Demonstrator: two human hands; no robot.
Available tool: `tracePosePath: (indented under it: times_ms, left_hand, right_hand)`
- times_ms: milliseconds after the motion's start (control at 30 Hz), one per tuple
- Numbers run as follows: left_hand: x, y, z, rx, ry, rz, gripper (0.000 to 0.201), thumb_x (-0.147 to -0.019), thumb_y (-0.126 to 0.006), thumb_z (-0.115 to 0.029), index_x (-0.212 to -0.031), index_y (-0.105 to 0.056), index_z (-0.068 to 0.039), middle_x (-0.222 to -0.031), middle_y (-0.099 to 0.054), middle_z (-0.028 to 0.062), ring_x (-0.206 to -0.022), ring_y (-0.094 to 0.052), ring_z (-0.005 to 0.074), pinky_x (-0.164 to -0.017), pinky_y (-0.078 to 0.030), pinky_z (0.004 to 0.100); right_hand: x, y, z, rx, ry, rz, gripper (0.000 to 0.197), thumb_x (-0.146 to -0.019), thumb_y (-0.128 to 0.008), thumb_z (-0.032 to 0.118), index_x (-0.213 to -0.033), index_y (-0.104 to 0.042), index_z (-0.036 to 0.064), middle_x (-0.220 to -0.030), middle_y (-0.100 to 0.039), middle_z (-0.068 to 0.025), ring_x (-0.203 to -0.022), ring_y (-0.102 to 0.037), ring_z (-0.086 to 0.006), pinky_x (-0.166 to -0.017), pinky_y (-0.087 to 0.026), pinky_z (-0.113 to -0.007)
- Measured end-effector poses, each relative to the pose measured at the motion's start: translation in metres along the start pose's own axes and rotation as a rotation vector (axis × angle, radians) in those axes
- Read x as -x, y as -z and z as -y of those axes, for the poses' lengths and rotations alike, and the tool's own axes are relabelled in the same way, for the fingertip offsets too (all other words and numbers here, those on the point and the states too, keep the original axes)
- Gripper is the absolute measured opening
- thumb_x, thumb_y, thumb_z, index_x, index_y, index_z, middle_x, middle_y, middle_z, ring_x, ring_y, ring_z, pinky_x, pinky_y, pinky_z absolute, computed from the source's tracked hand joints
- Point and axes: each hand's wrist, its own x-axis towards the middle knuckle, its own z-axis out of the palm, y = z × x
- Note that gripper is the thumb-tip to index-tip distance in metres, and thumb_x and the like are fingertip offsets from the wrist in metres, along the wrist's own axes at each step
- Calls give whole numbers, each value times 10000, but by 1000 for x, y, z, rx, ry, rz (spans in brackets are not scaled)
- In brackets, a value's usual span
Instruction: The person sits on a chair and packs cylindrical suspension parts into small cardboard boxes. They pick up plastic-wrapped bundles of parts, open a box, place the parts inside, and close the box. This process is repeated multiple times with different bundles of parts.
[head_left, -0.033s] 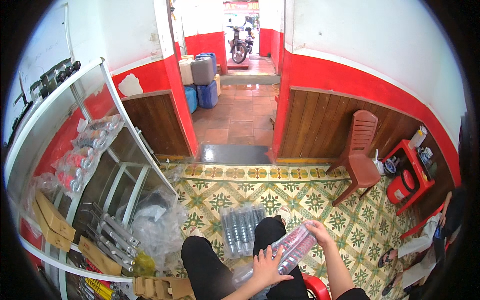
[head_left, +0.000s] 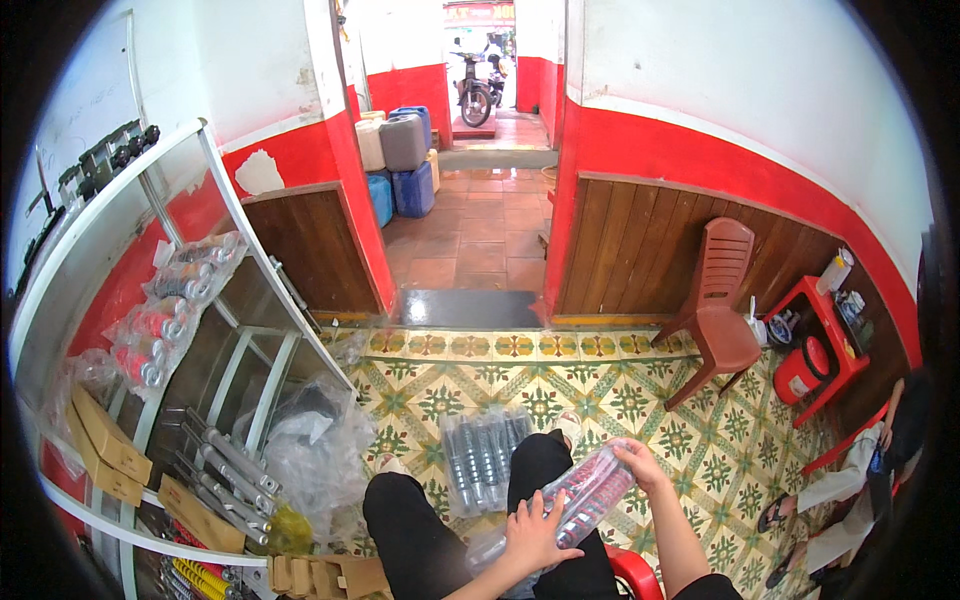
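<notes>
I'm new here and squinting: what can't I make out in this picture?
In the head view:
Plastic-wrapped red springs: partly covered by the left hand.
Red chair: mostly hidden by legs and the lower edge.
Motorbike: too small for detail.
Person at right: cut off by dark rim.

I'm in what looks like a motorbike parts shop: I hold wrapped springs (head_left: 605,482), shock absorbers (head_left: 160,322) line the shelf (head_left: 228,180) at frame left, and a motorbike (head_left: 474,97) stands top centre.
</notes>
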Motion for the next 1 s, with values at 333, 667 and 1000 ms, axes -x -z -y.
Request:
tracePosePath:
  times_ms: [333,667,1000]
  left_hand:
    - [-6,-3,24,197,143,143,1117,-595,-746,-573,-1471,-197,-150,-1212,-439,228,-976,-592,405,-799,-518,466]
    - [-5,-6,30,268,164,127,1153,-573,-764,-575,-1476,-169,-177,-1218,-429,250,-996,-581,442,-817,-507,471]
    - [-13,20,28,227,245,333,1176,-586,-713,-665,-1491,-172,-145,-1157,-490,228,-1013,-582,411,-848,-491,443]
  right_hand:
    - [63,-24,31,191,302,-527,146,-885,-579,37,-1028,-600,20,-968,-641,-41,-892,-582,-103,-802,-452,-239]
    - [168,-72,5,591,-365,830,332,-953,-550,217,-1225,-575,28,-1043,-680,-84,-948,-649,-135,-797,-527,-284]
    - [180,-138,-50,-389,-863,473,520,-985,-479,277,-1390,-307,0,-1445,-339,-183,-1325,-377,-257,-1131,-287,-360]
